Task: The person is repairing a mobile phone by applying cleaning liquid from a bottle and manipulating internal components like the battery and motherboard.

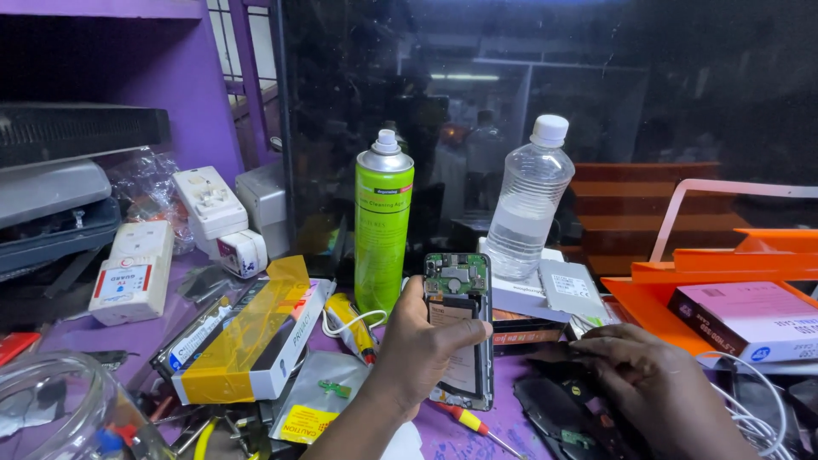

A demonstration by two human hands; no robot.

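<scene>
Left grip point(422, 345): curled round an upright opened phone point(460, 328), circuit board bared.
Right grip point(656, 383): fingers flat, loosely spread over dark parts point(562, 409).

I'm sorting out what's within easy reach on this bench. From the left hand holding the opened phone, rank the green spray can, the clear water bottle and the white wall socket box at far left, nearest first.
Measured from the left hand in the head view:
1. Green spray can, just above it, slightly left.
2. Clear water bottle, up and to the right, standing on a white box.
3. White wall socket box, far left on the purple table.
</scene>
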